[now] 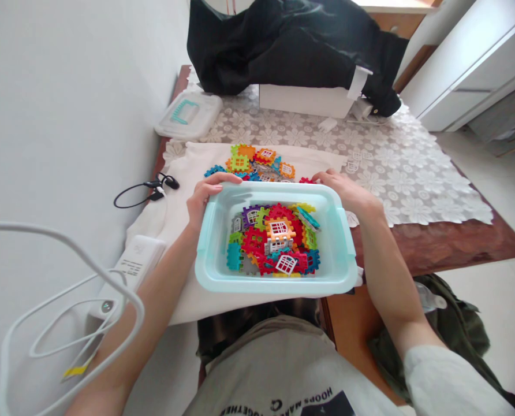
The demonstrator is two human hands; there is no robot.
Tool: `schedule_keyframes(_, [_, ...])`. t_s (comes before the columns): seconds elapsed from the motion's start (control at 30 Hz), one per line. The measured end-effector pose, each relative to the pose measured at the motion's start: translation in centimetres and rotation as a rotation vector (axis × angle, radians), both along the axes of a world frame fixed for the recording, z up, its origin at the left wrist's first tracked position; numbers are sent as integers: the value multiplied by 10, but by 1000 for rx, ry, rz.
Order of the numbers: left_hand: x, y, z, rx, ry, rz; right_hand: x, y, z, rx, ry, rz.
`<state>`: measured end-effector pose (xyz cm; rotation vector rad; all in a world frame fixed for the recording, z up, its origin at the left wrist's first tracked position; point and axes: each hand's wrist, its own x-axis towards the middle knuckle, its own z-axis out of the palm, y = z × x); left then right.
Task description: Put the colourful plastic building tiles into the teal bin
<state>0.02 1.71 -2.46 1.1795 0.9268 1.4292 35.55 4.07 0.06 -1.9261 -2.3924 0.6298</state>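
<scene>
Tray (275, 284) was over cloth (157, 231) on desk (435, 248) | blocks (269, 240) lay in tray | more blocks (257, 164) lay on cloth behind tray | lid (189, 115) lay behind cloth, left | box (303, 101) stood right of lid

- I see a pale aqua tray (276, 284) with a lighter rim.
- Inside the tray, toy blocks (255, 242) show red, purple, teal, orange and green, some with white window patterns.
- Beyond the tray, a pile of blocks (251, 164) shows orange, green and blue.
- Farther past the tray, a tablecloth (407, 185) is white lace with a flower pattern.
- Nearer me than the tray, a grey shirt (266, 375) carries dark lettering.
</scene>
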Motion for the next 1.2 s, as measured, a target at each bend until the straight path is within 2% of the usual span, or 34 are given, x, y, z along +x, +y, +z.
schedule_keyframes(0.2, [-4, -2, -10, 147, 57, 93, 11, 12, -13, 87, 97, 16])
schedule_keyframes(0.3, [-5, -2, -12, 193, 64, 81, 3, 19, -21, 219, 211, -7])
schedule_keyframes(0.4, [-2, -3, -6, 151, 31, 50, -11, 22, -31, 297, 265, 39])
schedule_keyframes(0.5, [2, -3, 2, 65, 14, 18, -22, 21, -38, 248, 191, 141])
schedule_keyframes(0.6, [5, -4, 6, 79, 15, 17, -25, 20, -39, 224, 149, 177])
schedule_keyframes(0.8, [3, -2, 4, 90, 40, 26, -23, 23, -38, 206, 136, 219])
schedule_keyframes(0.93, [2, 1, 6, 61, 31, -39, -23, 18, -36, 177, 135, 238])
schedule_keyframes(1.03, [2, 2, 6, 64, 19, -35, -24, 14, -32, 157, 157, 246])
schedule_keyframes(1.2, [0, 2, 2, 42, 31, -92, -24, 15, -29, 149, 143, 260])
